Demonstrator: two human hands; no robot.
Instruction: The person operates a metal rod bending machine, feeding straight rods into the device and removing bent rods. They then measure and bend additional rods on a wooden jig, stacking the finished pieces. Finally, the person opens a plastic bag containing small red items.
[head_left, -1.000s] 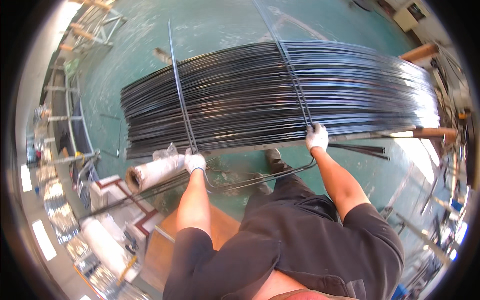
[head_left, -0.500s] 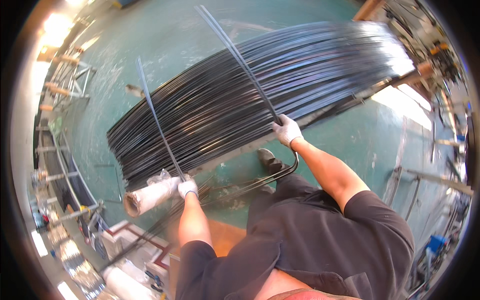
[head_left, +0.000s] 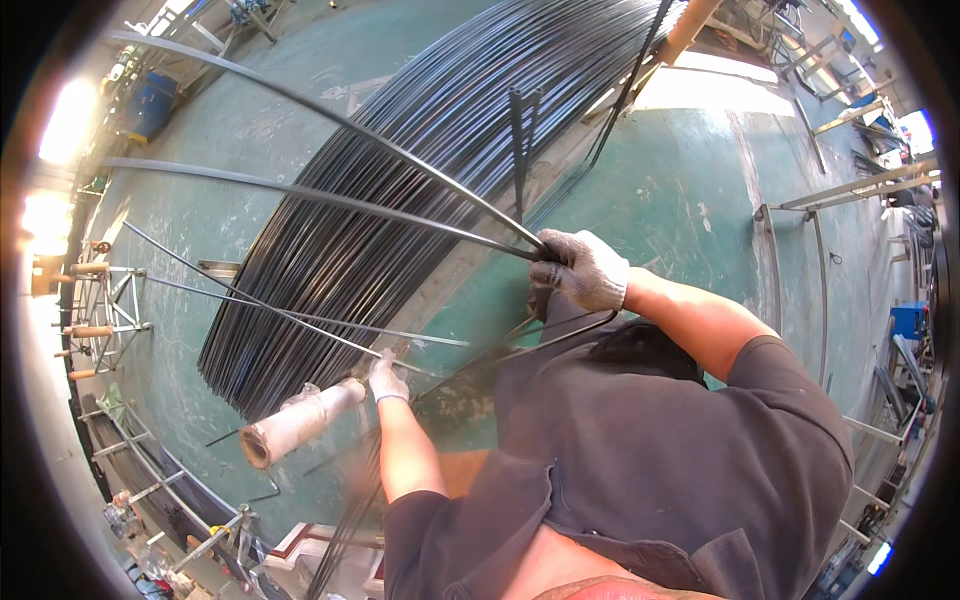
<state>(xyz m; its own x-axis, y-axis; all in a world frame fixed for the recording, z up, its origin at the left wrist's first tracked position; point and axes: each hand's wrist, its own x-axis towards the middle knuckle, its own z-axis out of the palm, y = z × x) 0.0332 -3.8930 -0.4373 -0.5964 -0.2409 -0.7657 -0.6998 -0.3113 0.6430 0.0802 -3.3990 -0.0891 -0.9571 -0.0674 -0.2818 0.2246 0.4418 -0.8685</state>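
Gripped: rods (head_left: pixel 440 181), my right hand (head_left: pixel 585 272) closed round them; left hand (head_left: pixel 388 379) pinching thin rod (head_left: pixel 330 332). Location: slanting over stack (head_left: pixel 420 120). Step, seemingly: two-handed carrying. Next move calls for level hands, far ends kept clear.

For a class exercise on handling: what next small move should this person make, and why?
Probably ease the white-gloved left hand a little clear of the whitish, plastic-wrapped cylindrical roll, to avoid a bump: the roll's end appears right beside it, and the greyish-gloved right hand is gripping long dark metal bars that extend over the stack of thin black rods.
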